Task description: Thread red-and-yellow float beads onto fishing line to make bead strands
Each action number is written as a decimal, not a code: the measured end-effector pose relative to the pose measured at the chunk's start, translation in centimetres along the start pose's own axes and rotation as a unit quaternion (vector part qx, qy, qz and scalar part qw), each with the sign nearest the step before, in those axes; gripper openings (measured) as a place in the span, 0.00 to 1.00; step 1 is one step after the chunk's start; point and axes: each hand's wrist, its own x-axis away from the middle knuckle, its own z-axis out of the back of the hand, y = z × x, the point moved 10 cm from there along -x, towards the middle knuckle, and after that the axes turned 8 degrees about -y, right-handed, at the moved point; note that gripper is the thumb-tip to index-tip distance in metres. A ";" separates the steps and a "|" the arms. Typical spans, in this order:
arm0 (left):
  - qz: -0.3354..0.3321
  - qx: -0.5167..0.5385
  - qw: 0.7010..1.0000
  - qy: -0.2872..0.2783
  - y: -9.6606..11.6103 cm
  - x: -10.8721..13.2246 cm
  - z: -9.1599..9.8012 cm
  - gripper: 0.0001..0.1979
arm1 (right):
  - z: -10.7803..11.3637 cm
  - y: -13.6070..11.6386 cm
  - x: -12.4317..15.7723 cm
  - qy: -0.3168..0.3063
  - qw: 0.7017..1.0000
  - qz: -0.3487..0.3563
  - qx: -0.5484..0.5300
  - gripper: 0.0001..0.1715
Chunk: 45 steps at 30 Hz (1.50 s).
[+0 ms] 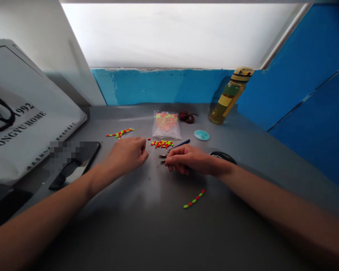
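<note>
My left hand (128, 154) rests on the grey table (147, 226) with its fingers curled in a pinch; what it pinches is too small to make out. My right hand (188, 160) is closed on small blue-handled pliers (175, 147), whose metal tips point left toward my left hand. Just beyond both hands lies a loose pile of red and green beads (162, 143). A short strung row of beads (194, 199) lies near my right forearm. Another strung row (120, 132) lies at the left.
A clear bag of beads (166, 125), a dark red cord bundle (187, 117), a round teal spool (201, 135) and a yellow-green bottle (228, 97) stand at the back. A phone (76, 162) and white tote bag (22, 113) lie left. A black object (224, 156) sits behind my right wrist.
</note>
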 end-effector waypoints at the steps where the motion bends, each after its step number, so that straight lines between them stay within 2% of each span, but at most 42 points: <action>1: 0.005 0.005 1.000 -0.009 -0.2 0.0 -0.2 0.06 | 0.1 0.1 0.0 -0.001 1.000 -0.002 -0.009 0.12; 6: -0.001 0.043 0.999 -0.031 -1.0 -0.3 -1.0 0.07 | 0.5 0.6 -0.2 -0.010 0.998 0.005 -0.070 0.11; 9: -0.024 0.169 0.984 -0.058 -1.5 -0.8 -1.7 0.11 | 0.7 0.8 -0.3 -0.007 0.997 0.005 -0.078 0.10; 12: -0.044 0.280 0.959 -0.020 -1.5 -0.9 -0.7 0.21 | 0.7 0.9 -0.4 -0.004 0.997 0.000 -0.073 0.09; 15: -0.052 0.360 0.932 0.003 -0.8 -0.5 0.4 0.18 | 0.5 0.9 -0.4 -0.010 0.998 -0.009 -0.064 0.09; 17: -0.063 0.410 0.910 -0.018 0.2 -0.1 0.7 0.17 | 0.4 0.9 -0.3 -0.010 0.998 -0.012 -0.055 0.09; 19: -0.076 0.428 0.899 -0.061 1.4 0.3 0.5 0.17 | 0.4 0.9 -0.3 -0.009 0.999 -0.013 -0.044 0.10; 23: -0.106 0.418 0.894 -0.122 2.7 0.7 -0.6 0.18 | 0.3 0.8 -0.2 -0.005 0.999 -0.019 -0.033 0.10; 27: -0.122 0.384 0.904 -0.142 2.4 0.3 -1.5 0.13 | 0.2 0.8 -0.2 -0.002 0.999 -0.028 -0.029 0.10; 34: -0.068 0.254 0.964 -0.034 0.5 0.0 0.2 0.11 | -0.2 0.6 -0.2 -0.034 0.998 -0.006 -0.055 0.09; 41: -0.010 0.154 0.987 0.052 -1.4 -0.3 0.9 0.08 | -0.4 0.6 0.0 -0.075 0.994 0.012 -0.079 0.09; 45: 0.019 0.086 0.994 0.064 -2.6 -0.5 0.6 0.08 | -0.3 0.7 0.0 -0.066 0.996 0.004 -0.065 0.08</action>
